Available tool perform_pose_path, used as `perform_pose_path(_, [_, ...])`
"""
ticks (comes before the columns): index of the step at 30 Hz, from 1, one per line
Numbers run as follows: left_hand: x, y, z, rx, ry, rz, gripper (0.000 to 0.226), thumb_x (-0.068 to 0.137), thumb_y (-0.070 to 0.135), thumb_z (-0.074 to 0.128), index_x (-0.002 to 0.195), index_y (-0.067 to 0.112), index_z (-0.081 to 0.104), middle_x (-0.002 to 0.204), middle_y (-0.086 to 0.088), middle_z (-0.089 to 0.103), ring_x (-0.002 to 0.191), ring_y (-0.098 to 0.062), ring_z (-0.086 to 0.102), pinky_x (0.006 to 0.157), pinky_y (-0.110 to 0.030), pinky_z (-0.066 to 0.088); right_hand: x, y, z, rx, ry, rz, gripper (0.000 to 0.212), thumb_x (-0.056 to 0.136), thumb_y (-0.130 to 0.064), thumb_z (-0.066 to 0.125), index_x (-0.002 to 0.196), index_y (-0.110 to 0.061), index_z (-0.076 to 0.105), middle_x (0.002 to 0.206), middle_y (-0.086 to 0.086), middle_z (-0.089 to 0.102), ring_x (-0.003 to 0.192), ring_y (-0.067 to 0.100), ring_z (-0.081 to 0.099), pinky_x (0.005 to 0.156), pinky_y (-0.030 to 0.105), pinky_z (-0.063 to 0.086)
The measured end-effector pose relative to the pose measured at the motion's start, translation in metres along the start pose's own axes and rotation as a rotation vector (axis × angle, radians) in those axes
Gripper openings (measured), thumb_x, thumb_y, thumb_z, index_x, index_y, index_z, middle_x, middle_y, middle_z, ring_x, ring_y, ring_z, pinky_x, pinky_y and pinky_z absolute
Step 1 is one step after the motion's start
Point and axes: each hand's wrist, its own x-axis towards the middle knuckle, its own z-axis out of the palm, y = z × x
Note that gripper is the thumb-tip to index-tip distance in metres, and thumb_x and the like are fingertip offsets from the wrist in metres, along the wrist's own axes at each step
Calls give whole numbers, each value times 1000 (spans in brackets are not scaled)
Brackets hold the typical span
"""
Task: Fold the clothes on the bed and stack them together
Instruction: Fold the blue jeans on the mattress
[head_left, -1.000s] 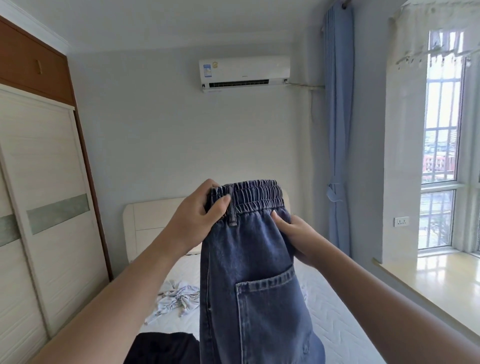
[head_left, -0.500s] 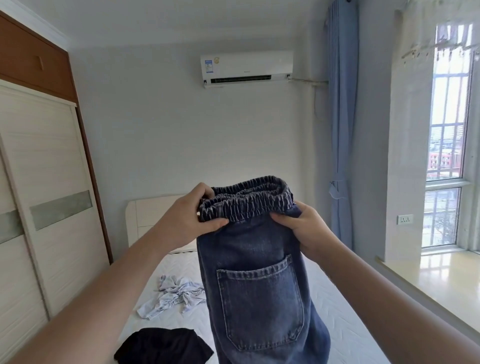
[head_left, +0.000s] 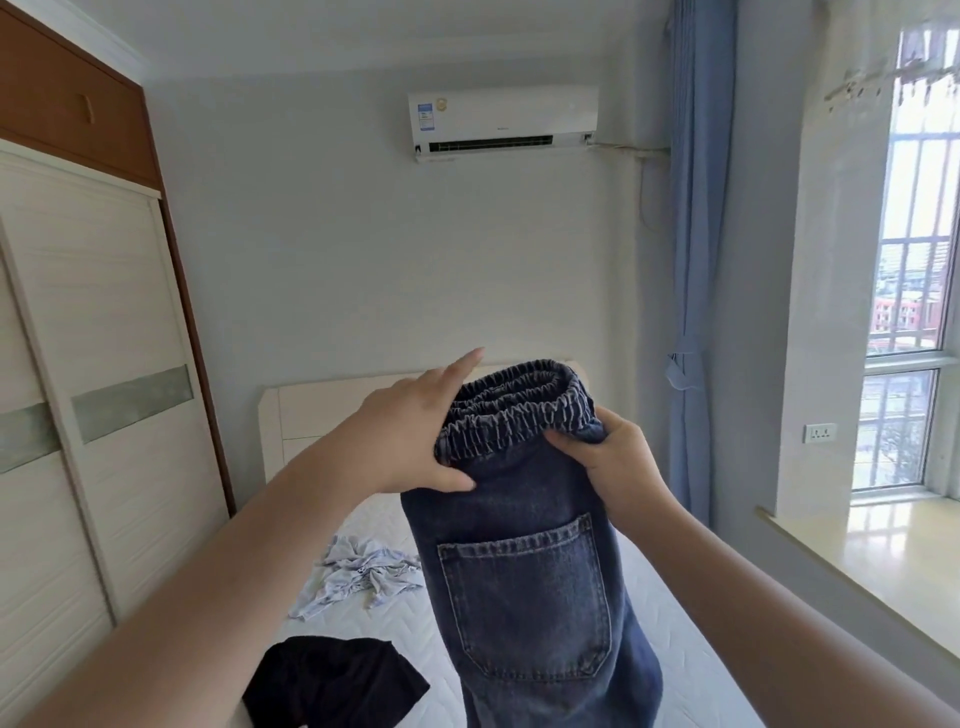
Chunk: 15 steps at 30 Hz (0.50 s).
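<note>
I hold a pair of dark blue jeans (head_left: 524, 587) up in the air over the bed, elastic waistband on top and a back pocket facing me. My left hand (head_left: 410, 436) pinches the waistband's left end with the thumb under it, index finger stretched out straight. My right hand (head_left: 613, 467) grips the waistband's right end with curled fingers. The legs hang down out of view. On the white mattress (head_left: 691, 644) lie a crumpled pale garment (head_left: 358, 574) and a black garment (head_left: 332, 680).
A wardrobe (head_left: 98, 374) with sliding doors stands along the left side of the bed. The cream headboard (head_left: 332, 410) is against the far wall under an air conditioner (head_left: 501, 122). At the right are a blue curtain (head_left: 693, 260) and a window ledge (head_left: 883, 551).
The waistband has tipped toward me and dropped a little, its opening now showing. My left index finger has straightened out. The view has tilted down, showing more of the bed.
</note>
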Motion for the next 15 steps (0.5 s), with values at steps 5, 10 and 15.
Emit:
perform_pose_path(5, [22, 26, -7, -24, -183, -85, 137, 59, 84, 65, 152, 33, -20, 161, 0, 25, 145, -23, 30, 117, -43, 26, -5, 4, 8, -20, -78, -44, 17, 76, -9, 81, 85, -21, 74, 90, 5, 76, 86, 25, 73, 77, 39, 59])
perform_pose_path(10, [29, 25, -2, -291, -200, -102, 84, 66, 49, 84, 137, 27, 46, 127, 7, 63, 115, -18, 59, 95, -34, 49, -7, 8, 5, -101, -40, -39, 19, 75, -11, 82, 90, -8, 71, 88, 14, 73, 84, 26, 69, 84, 52, 57])
perform_pose_path(15, [25, 25, 33, -435, -141, -143, 19, 69, 32, 76, 83, 26, 64, 77, 9, 68, 73, -7, 64, 63, -26, 50, -10, 24, -8, -196, -113, 23, 23, 75, -19, 84, 95, -15, 72, 90, 3, 75, 89, 22, 71, 86, 44, 58])
